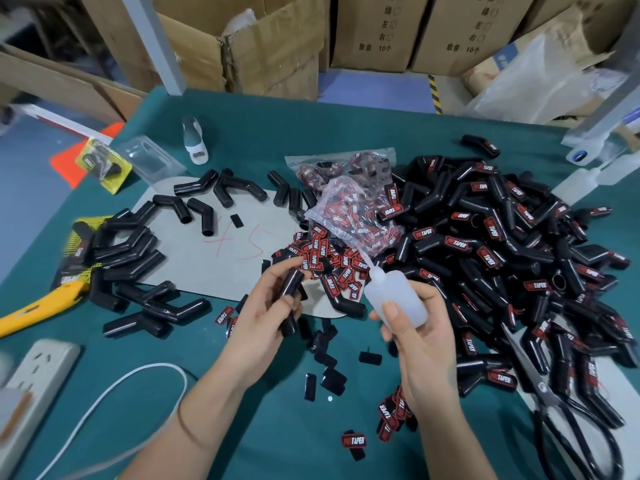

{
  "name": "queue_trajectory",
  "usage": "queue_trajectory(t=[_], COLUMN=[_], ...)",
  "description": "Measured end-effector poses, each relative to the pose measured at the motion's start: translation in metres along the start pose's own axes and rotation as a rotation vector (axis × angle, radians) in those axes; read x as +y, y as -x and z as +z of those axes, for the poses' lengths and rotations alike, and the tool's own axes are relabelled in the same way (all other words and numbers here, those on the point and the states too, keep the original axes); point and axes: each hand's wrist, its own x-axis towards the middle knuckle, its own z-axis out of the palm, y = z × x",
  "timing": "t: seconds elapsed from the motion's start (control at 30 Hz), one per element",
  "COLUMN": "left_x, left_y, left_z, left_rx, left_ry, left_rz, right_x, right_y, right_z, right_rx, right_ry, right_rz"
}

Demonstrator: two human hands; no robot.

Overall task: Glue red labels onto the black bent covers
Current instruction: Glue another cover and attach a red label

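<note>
A white power strip (31, 386) lies at the green table's (263, 424) left edge, a yellow utility knife (38, 310) just beyond it. Black-handled scissors (557, 407) lie near the right edge. Cardboard boxes (270, 46) stand behind the far edge.

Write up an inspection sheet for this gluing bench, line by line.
Surface: green table with a grey sheet on it.
Job's things: unlabelled covers on the left; labelled pile on the right; loose red labels in the middle, more in a bag.
Clutter: scissors, yellow knife.
Hands: left hand holds a black cover; right hand grips the glue bottle.
Cables: white cable by a power strip.
Surroundings: cardboard boxes.
</note>
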Motion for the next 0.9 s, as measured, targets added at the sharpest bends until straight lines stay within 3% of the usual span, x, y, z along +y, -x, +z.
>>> queue_trajectory(t=[0.13, 0.27, 0.4, 0.63, 0.8, 0.9], left_x=[0.004, 0.009, 0.011, 0.008, 0.006, 0.004], left_y=[-0.001, 0.001, 0.001, 0.007, 0.006, 0.005], left_z=[-0.002, 0.004, 0.002, 0.003, 0.001, -0.001], left_rx=[0.055, 0.198, 0.232, 0.191, 0.158, 0.149], left_ry=[-0.289, -0.344, -0.506, -0.427, -0.526, -0.530], left_rz=[0.155, 0.233, 0.375, 0.313, 0.515, 0.519], right_x=[0.002, 0.002, -0.001, -0.008, -0.012, -0.011], right_y=[-0.002, 0.001, 0.007, 0.017, 0.020, 0.020], right_z=[-0.006, -0.006, 0.002, 0.007, 0.005, 0.005], right_rx=[0.042, 0.041, 0.045, 0.064, 0.093, 0.126], right_ry=[-0.023, 0.025, 0.162, 0.268, 0.306, 0.284], right_rz=[-0.002, -0.023, -0.054, -0.190, -0.257, -0.236])
